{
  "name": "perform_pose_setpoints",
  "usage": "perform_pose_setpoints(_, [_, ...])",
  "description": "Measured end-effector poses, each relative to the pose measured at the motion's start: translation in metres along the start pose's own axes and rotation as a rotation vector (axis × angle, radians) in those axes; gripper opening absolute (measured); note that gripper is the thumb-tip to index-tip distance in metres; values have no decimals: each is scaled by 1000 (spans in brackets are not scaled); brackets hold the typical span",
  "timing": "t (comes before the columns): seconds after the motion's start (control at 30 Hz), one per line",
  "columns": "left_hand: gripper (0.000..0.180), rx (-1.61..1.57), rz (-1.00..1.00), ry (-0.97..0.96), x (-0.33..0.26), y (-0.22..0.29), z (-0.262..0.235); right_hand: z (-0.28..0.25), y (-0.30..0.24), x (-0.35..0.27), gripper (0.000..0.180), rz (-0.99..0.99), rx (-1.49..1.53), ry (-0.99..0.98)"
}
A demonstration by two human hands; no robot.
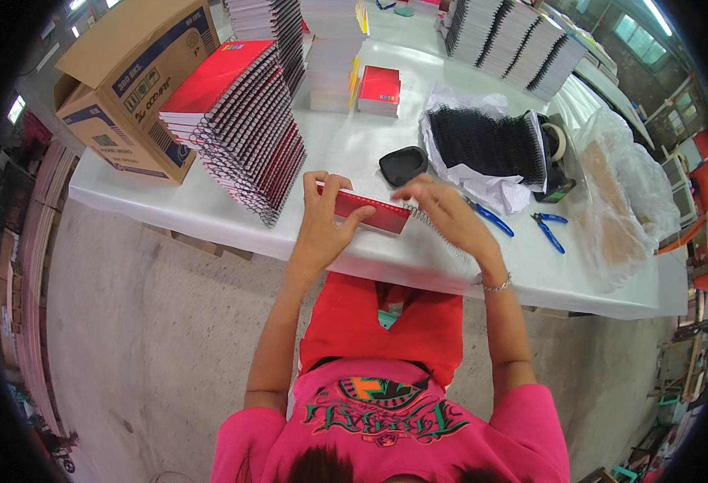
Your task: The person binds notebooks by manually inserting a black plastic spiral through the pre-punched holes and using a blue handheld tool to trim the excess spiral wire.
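My left hand (326,219) grips a small red notebook (374,216) by its left end, thumb across the cover, and holds it up at the table's near edge. A row of punched holes runs along the notebook's upper edge. At its right end, my right hand (443,211) pinches a dark spiral binding coil (420,216), which meets the notebook's corner and trails down to the right, blurred. Just beyond my hands sits a black dish (403,167). Blue-handled pliers (492,219) lie beside my right hand, and a second blue-handled pair (549,232) is farther right.
A tall stack of spiral-bound red notebooks (245,129) stands left, beside an open cardboard box (140,88). Unbound red notebooks (380,88) sit behind. Many black coils (487,149) lie on white paper at right, near a tape roll (558,143) and a clear plastic bag (628,185).
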State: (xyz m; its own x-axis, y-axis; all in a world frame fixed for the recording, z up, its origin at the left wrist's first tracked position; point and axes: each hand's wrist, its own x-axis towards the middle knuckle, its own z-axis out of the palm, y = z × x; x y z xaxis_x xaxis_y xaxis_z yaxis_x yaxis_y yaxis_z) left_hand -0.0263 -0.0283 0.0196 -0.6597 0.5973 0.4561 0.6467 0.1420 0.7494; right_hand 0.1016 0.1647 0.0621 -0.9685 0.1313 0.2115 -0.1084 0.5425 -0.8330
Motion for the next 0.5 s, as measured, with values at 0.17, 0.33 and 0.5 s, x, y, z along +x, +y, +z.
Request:
perform_pose_setpoints(0.17, [55, -9, 40, -56, 5, -13, -12, -6, 44, 20, 38, -105, -463, 170])
perform_pose_setpoints(0.33, [61, -65, -32, -57, 1, -13, -2, -8, 61, 15, 36, 37, -85, 109])
perform_pose_setpoints(0.5, [65, -91, 6, -51, -4, -16, 0, -20, 43, -6, 32, 113, 999, 117])
